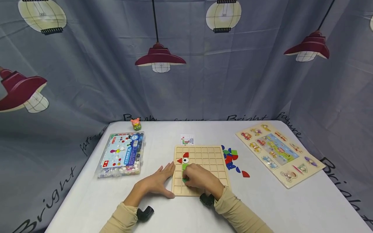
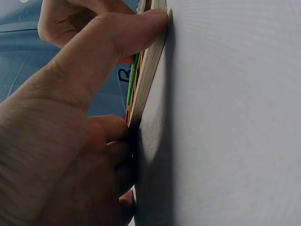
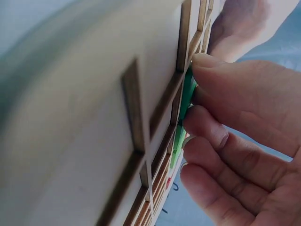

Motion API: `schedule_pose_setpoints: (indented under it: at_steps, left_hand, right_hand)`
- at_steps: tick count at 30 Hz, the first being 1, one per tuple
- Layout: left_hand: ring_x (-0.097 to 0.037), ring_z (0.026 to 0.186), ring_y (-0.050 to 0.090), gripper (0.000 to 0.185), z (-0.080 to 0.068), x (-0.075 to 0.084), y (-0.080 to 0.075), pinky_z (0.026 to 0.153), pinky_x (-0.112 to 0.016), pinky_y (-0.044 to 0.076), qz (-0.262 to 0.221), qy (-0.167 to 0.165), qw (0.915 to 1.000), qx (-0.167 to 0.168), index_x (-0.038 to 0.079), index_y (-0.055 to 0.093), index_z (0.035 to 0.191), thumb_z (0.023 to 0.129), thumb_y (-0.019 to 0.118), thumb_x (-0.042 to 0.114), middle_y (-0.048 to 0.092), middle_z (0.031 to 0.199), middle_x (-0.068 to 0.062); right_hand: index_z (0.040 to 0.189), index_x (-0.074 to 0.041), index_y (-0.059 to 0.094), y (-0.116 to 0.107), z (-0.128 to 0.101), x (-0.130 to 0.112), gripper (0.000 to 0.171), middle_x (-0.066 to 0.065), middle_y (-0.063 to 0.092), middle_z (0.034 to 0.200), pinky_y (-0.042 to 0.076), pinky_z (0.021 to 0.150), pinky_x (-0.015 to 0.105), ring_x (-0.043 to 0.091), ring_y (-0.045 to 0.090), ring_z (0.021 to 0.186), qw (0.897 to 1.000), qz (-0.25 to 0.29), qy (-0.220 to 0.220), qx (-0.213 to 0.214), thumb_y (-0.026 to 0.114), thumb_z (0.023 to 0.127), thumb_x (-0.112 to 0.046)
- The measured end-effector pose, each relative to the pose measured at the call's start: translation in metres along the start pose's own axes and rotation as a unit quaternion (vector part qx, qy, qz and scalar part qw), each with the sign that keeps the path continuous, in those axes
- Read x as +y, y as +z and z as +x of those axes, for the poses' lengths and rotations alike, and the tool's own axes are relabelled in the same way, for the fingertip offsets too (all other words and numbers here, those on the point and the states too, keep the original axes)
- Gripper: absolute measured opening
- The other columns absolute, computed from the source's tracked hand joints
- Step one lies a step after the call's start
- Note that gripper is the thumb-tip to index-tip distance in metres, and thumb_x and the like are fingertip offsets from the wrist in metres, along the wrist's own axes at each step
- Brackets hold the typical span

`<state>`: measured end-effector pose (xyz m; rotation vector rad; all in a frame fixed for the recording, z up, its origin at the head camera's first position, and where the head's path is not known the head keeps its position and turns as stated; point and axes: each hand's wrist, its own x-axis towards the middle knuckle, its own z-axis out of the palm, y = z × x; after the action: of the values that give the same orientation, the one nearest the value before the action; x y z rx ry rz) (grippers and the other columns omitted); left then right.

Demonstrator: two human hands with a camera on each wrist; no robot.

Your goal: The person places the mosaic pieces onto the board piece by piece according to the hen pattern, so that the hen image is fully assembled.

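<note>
Pinching green tile (image 1: 185, 180) in grid board (image 1: 215, 154): right hand (image 1: 201, 179) | left hand (image 1: 157, 181) flat, bracing board edge

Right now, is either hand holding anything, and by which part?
The right hand pinches a green piece by its edge, fingertips pressing it into the wooden grid board. The left hand holds nothing; it braces the board's left edge.

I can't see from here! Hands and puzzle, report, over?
Left hand flat, bracing board edge. Right hand pinching green tile into a cell. Nothing in the way.
</note>
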<state>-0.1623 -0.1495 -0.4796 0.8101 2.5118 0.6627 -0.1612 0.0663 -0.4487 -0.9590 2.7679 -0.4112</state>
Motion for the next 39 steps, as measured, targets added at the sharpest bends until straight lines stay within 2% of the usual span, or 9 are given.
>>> schedule_pose_setpoints:
  at_steps: [6, 10, 18, 22, 26, 32, 39]
  left_hand:
    - [-0.030, 0.153, 0.007, 0.117, 0.001, 0.001, -0.002, 0.125, -0.051, 0.006, -0.002, 0.001, 1.0000, 0.001, -0.002, 0.016, 0.154, 0.070, 0.081, 0.046, 0.007, 0.164, -0.017]
    - [-0.030, 0.153, 0.006, 0.117, 0.000, 0.001, -0.002, 0.125, -0.051, 0.006, -0.004, -0.001, 1.0000, -0.001, -0.002, 0.016, 0.154, 0.069, 0.082, 0.047, 0.007, 0.164, -0.017]
    - [-0.030, 0.153, 0.007, 0.118, 0.000, 0.000, -0.001, 0.125, -0.051, 0.007, -0.001, 0.002, 1.0000, 0.002, -0.001, 0.016, 0.154, 0.069, 0.082, 0.047, 0.008, 0.164, -0.016]
    - [-0.031, 0.153, 0.008, 0.118, 0.000, 0.000, -0.001, 0.125, -0.052, 0.007, -0.002, 0.006, 1.0000, 0.004, -0.002, 0.016, 0.154, 0.068, 0.082, 0.046, 0.008, 0.164, -0.017]
    - [-0.031, 0.153, 0.007, 0.118, 0.000, 0.000, -0.001, 0.125, -0.051, 0.006, 0.001, 0.005, 1.0000, 0.002, -0.002, 0.016, 0.154, 0.069, 0.082, 0.047, 0.007, 0.164, -0.017]
    - [-0.029, 0.153, 0.006, 0.119, 0.001, -0.001, 0.000, 0.125, -0.050, 0.006, 0.002, 0.004, 1.0000, 0.002, -0.001, 0.015, 0.154, 0.069, 0.082, 0.047, 0.007, 0.165, -0.015]
    - [-0.029, 0.153, 0.006, 0.119, 0.002, -0.002, 0.001, 0.125, -0.050, 0.006, 0.007, 0.004, 1.0000, 0.003, -0.001, 0.014, 0.154, 0.068, 0.082, 0.047, 0.007, 0.165, -0.014]
  right_hand:
    - [0.080, -0.010, 0.078, 0.000, 0.000, 0.002, 0.004, -0.006, 0.069, 0.070, 0.045, 0.054, 0.014, 0.002, 0.047, 0.057, 1.000, 0.005, 0.005, 0.008, 0.078, 0.079, -0.013]
    - [0.080, -0.010, 0.078, 0.000, 0.000, 0.003, 0.005, -0.006, 0.070, 0.070, 0.047, 0.056, 0.014, 0.001, 0.048, 0.058, 1.000, -0.003, -0.001, 0.009, 0.079, 0.078, -0.014]
    - [0.082, -0.010, 0.079, -0.008, -0.003, 0.009, 0.006, -0.004, 0.070, 0.072, 0.047, 0.056, 0.015, 0.003, 0.050, 0.059, 0.999, 0.036, 0.009, 0.008, 0.078, 0.076, -0.012]
    - [0.088, -0.009, 0.079, -0.015, -0.005, 0.017, 0.014, -0.001, 0.073, 0.082, 0.053, 0.064, 0.019, 0.004, 0.056, 0.068, 0.999, 0.036, 0.023, 0.021, 0.075, 0.075, -0.009]
    - [0.096, -0.009, 0.077, -0.021, -0.006, 0.028, 0.019, 0.000, 0.073, 0.095, 0.057, 0.076, 0.026, 0.009, 0.062, 0.082, 0.998, 0.043, 0.028, 0.029, 0.077, 0.078, -0.012]
    - [0.100, -0.009, 0.075, -0.030, -0.011, 0.051, 0.021, 0.000, 0.071, 0.102, 0.056, 0.085, 0.035, 0.016, 0.063, 0.094, 0.994, 0.092, 0.033, 0.047, 0.077, 0.080, -0.014]
    - [0.102, -0.004, 0.074, -0.038, -0.023, 0.109, 0.024, 0.004, 0.071, 0.097, 0.055, 0.075, 0.032, 0.017, 0.063, 0.087, 0.991, 0.101, 0.051, 0.077, 0.077, 0.081, -0.013]
